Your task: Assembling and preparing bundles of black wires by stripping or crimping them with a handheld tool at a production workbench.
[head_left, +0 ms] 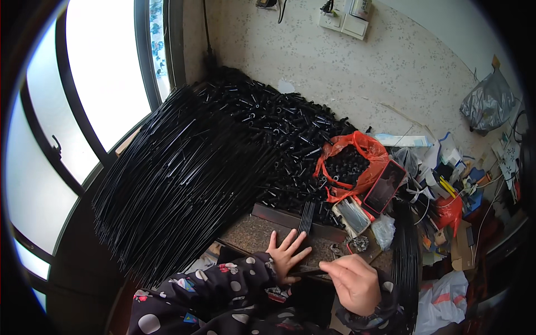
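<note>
My left hand lies with its fingers spread on the brown speckled worktop, fingertips close to a small row of thin black rods. Those rods lie side by side across a dark bar. Lower right of it, my right hand is closed, thumb and forefinger pinched on a thin dark rod-like piece. That piece reaches toward my left thumb; its exact kind is hard to make out against the dark background.
A large bundle of long black rods fills the left. Short black tubular parts are heaped behind. At right are a red plastic bag of black parts, a red-edged phone, a clear plastic bag, more rods and clutter.
</note>
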Demonstrator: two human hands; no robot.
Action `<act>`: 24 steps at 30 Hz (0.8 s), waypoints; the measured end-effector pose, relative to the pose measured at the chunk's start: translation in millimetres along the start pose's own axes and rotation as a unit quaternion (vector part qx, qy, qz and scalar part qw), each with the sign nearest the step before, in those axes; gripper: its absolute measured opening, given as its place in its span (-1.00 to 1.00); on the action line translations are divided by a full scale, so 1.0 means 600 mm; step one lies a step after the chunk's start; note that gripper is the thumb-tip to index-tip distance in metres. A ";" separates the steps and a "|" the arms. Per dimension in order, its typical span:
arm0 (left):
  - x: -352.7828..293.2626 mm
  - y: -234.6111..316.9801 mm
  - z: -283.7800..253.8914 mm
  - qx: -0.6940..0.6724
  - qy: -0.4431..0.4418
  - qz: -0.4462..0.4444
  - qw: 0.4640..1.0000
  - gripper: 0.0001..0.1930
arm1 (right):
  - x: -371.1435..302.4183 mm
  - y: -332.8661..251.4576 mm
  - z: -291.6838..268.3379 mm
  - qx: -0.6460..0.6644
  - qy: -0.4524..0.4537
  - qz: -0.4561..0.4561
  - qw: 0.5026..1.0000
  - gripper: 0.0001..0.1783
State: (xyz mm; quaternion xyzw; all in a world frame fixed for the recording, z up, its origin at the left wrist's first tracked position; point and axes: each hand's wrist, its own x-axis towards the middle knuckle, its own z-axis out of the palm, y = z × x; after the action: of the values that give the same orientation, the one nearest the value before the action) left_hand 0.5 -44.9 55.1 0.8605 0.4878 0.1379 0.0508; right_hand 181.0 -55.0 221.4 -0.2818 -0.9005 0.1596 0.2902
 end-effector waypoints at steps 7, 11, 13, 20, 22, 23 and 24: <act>0.010 -0.010 0.011 0.063 -0.038 0.062 0.995 0.02 | -0.003 -0.007 0.018 0.352 -0.307 -0.103 0.878 -0.83; -0.035 -0.005 0.021 0.008 -0.028 0.078 0.997 -0.05 | 0.040 0.253 0.065 0.002 0.073 0.131 0.989 -0.88; -0.039 -0.002 0.015 -0.004 -0.023 0.088 0.996 -0.09 | 0.003 0.384 0.082 -0.203 0.118 0.148 0.961 -0.92; -0.045 -0.029 0.019 0.054 -0.025 0.107 0.992 -0.25 | -0.019 0.441 0.095 -0.268 0.027 0.111 0.957 -0.93; -0.044 -0.024 0.017 0.023 -0.027 0.108 0.993 -0.26 | -0.012 0.420 0.078 -0.267 0.080 0.091 0.956 -0.94; -0.043 -0.025 0.012 0.000 -0.030 0.099 0.995 -0.27 | 0.000 0.408 0.088 -0.261 0.078 0.090 0.958 -0.94; -0.041 -0.027 0.010 -0.023 -0.033 0.091 0.995 -0.28 | 0.015 0.388 0.105 -0.158 0.108 0.090 0.977 -0.94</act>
State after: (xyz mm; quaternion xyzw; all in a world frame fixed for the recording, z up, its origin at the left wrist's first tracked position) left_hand -23.4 -57.4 41.0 0.9039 0.4026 0.1242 0.0737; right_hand 232.8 126.7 70.9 -0.4196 -0.8487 0.0092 0.3219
